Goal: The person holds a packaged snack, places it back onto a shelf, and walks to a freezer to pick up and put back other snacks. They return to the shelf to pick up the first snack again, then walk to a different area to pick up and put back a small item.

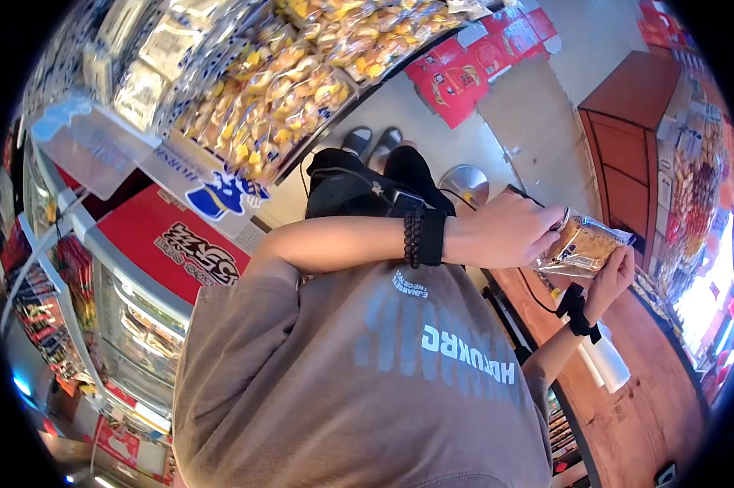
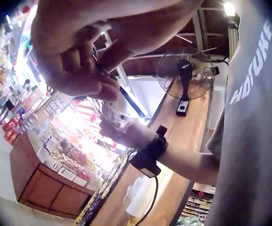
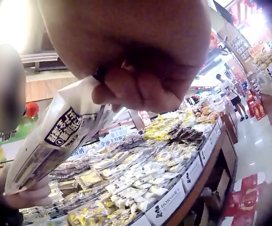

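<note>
Close up, a left hand (image 2: 74,56) with curled fingers holds a shiny clear packet (image 2: 113,112); the right hand (image 2: 131,134) grips it just below. To the hands' right, a round fan (image 2: 185,73) stands on a wooden counter (image 2: 173,125).

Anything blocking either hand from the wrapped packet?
Nothing visible. The left hand already pinches one side of the wrapped packet, and the right hand grips the other. No object shows wedged between fingers and wrapper, though some fingertips are hidden.
</note>
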`<action>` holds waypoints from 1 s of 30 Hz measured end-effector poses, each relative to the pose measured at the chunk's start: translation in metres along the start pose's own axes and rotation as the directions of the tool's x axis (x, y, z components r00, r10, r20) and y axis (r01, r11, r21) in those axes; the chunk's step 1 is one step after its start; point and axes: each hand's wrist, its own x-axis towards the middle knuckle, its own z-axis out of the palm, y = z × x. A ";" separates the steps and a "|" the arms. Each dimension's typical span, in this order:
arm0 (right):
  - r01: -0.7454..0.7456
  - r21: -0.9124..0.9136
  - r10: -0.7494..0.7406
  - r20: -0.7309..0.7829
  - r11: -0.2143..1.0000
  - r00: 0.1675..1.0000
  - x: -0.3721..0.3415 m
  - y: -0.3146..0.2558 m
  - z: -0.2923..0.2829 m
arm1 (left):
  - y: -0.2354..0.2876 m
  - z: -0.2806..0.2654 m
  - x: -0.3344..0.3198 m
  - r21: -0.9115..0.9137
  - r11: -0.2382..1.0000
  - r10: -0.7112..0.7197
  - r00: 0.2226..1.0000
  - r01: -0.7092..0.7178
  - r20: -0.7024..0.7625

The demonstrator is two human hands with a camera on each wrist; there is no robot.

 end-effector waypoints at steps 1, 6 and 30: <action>-0.021 0.016 0.021 0.009 1.000 1.000 0.003 0.004 -0.004 | -0.003 0.004 0.006 0.003 1.000 0.006 1.000 -0.006 0.020; -0.130 0.065 0.121 0.126 0.989 0.985 0.024 0.049 -0.024 | -0.018 0.022 0.048 0.046 0.999 -0.025 0.990 0.019 0.140; -0.356 0.327 0.390 -0.042 0.875 0.920 0.113 0.143 -0.073 | -0.064 0.127 0.243 0.070 0.961 -0.276 0.893 0.269 0.355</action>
